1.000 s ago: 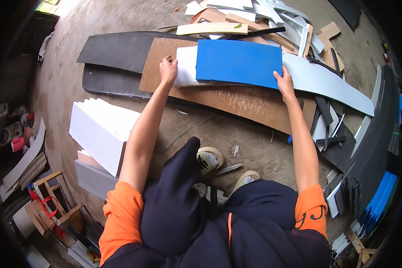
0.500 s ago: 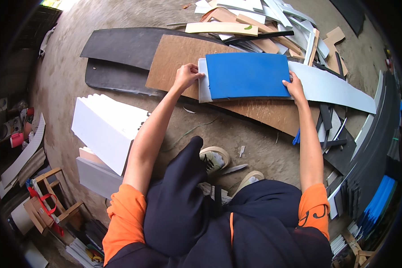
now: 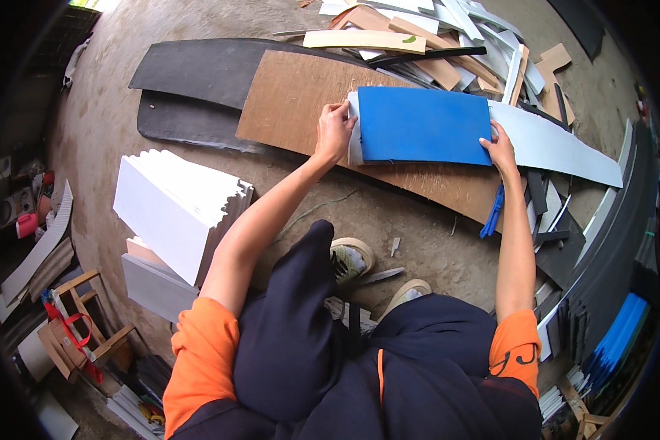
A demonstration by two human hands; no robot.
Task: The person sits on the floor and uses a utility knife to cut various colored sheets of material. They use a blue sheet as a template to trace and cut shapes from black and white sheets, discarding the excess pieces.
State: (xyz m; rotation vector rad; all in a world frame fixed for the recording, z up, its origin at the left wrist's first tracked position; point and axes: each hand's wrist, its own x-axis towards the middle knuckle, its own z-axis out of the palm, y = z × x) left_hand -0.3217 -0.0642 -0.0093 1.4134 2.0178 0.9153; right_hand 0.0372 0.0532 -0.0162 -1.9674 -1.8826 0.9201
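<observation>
A blue rectangular foam-like sheet [image 3: 425, 125] lies over a slightly wider white sheet [image 3: 356, 139], whose left edge shows beyond it. Both rest across a brown board [image 3: 293, 95]. My left hand [image 3: 335, 133] pinches the white sheet's left edge, with fingers curled. At the opposite end, my right hand [image 3: 500, 148] grips the blue sheet's right edge, its thumb on top and some fingers hidden. A long white strip [image 3: 557, 143] runs out to the right from behind the blue sheet.
A stack of white sheets [image 3: 165, 213] stands on the floor at left, near grey sheets [image 3: 158, 286]. Dark sheets [image 3: 191, 73] lie under the board. Mixed offcuts [image 3: 447, 44] are heaped beyond. Blue strips [image 3: 620, 334] and dark sheets line the right side.
The blue sheet has shifted a little right across the board, with both hands moving along. More of the board shows at left.
</observation>
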